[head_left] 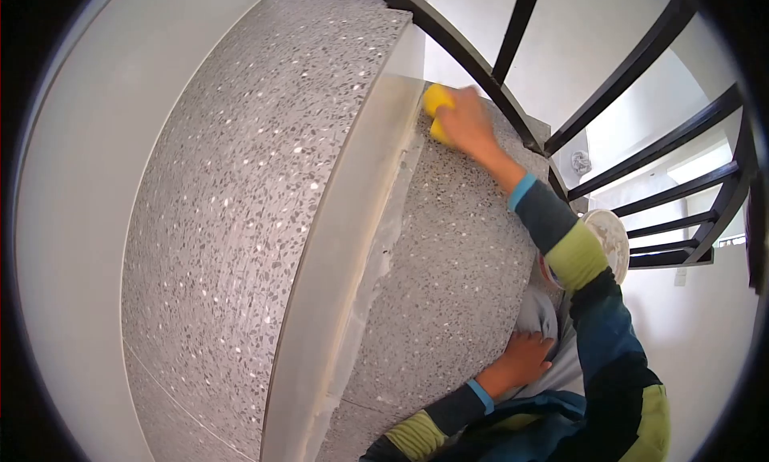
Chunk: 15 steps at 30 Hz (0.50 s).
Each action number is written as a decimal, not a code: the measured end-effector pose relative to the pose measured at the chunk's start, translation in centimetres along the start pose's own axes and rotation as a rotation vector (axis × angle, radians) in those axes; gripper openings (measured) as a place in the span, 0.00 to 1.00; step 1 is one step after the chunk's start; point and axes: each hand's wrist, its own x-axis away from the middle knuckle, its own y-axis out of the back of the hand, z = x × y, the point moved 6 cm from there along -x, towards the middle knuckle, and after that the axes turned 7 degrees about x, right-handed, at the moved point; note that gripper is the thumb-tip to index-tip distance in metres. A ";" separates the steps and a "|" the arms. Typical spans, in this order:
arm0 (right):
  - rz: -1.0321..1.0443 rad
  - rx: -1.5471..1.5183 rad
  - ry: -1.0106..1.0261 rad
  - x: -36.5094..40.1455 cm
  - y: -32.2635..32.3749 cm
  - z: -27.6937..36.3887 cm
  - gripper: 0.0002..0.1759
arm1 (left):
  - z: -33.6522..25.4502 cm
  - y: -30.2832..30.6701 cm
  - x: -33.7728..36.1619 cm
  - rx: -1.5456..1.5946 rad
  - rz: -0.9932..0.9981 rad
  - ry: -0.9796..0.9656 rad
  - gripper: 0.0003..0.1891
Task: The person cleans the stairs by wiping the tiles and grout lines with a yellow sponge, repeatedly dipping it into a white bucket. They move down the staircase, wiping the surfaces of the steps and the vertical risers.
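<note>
My right hand [466, 124], slightly blurred, is wrapped round a yellow sponge [437, 99]. It presses the sponge to the far end of the speckled stone stair tread [448, 246], close to the foot of the pale riser [340, 205]. Parts of the sponge show on either side of the fingers. Lower down, my left hand [525, 362] lies on the knee of my grey trousers [538, 314], fingers stretched out and holding nothing. A whitish, smeared strip [383, 250] runs along the joint between riser and tread.
A higher speckled step [232, 197] fills the left side, bordered by a white wall [72, 213]. Black metal railing bars [625, 77] curve along the right. Partly behind my right sleeve stands a bucket [610, 236] with whitish residue. A crumpled pale item [581, 162] lies beyond the railing.
</note>
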 end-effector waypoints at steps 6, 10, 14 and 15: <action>-0.094 -0.006 -0.113 -6.9 -0.6 -1.5 0.35 | -0.3 0.3 -0.1 -0.036 0.058 0.012 0.24; -0.066 0.254 -0.166 -6.4 -2.9 -0.3 0.29 | 0.3 -0.7 -0.1 -0.037 0.021 -0.003 0.24; 0.439 0.405 0.127 0.7 -3.2 4.0 0.28 | 0.3 -0.7 -0.2 -0.006 -0.053 -0.038 0.23; 0.430 0.411 0.132 0.8 -2.4 4.1 0.28 | 0.1 -0.1 -0.1 0.011 -0.063 -0.028 0.23</action>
